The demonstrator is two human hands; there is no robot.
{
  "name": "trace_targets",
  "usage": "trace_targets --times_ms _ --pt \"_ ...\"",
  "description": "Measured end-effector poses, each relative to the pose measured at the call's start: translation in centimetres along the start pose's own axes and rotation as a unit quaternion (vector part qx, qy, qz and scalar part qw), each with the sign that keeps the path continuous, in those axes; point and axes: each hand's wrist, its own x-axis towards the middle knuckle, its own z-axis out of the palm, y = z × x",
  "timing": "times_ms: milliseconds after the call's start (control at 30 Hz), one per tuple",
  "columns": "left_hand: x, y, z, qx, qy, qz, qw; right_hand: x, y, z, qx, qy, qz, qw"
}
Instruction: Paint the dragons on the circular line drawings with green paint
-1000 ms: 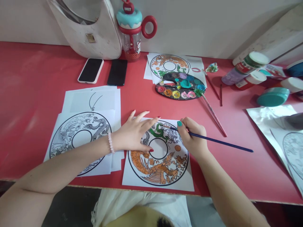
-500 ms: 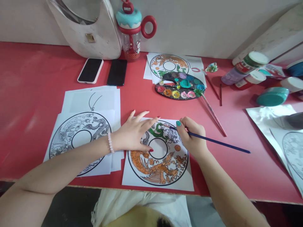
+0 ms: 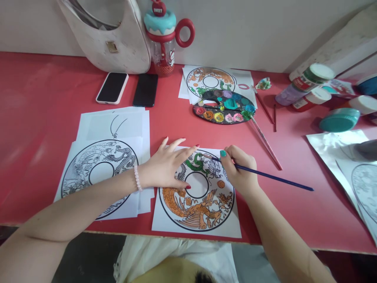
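Note:
A sheet with a printed ring design (image 3: 173, 226) lies in front of me, showing an orange phoenix (image 3: 188, 208) and a partly green dragon (image 3: 196, 163). Across its upper left, my left hand (image 3: 167, 165) rests with fingers spread, pressing on the paper. My right hand (image 3: 241, 169) pinches a blue-handled paintbrush (image 3: 273, 180) near its bristles. The brush tip is at the green dragon near the top of the ring. Beyond the sheet sits a black paint palette (image 3: 212, 117) with several colours, and a second paintbrush (image 3: 266, 143) leans on its right end.
Uncoloured sheets (image 3: 110, 125) lie at left. Two phones (image 3: 112, 88), a white handbag (image 3: 118, 51) and a drink cup (image 3: 163, 47) stand behind. A painted sheet (image 3: 188, 84) is partly under the palette. Paint bottles (image 3: 306, 82), thin brushes (image 3: 275, 118) and a silvery packet (image 3: 330, 153) are at right.
My right hand and the paintbrush's rear end have shifted very slightly to the right. The left hand and the sheet have stayed in place.

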Motion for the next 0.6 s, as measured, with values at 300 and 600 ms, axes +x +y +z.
trace_targets --times_ms 300,600 --pt "0.03 -0.14 0.1 0.0 0.003 0.004 1.0 -0.19 0.19 -0.09 0.009 0.005 0.009 1.0" --pt "0.02 -0.13 0.15 0.013 0.004 0.002 1.0 -0.11 0.39 0.2 0.002 -0.015 -0.029 0.999"
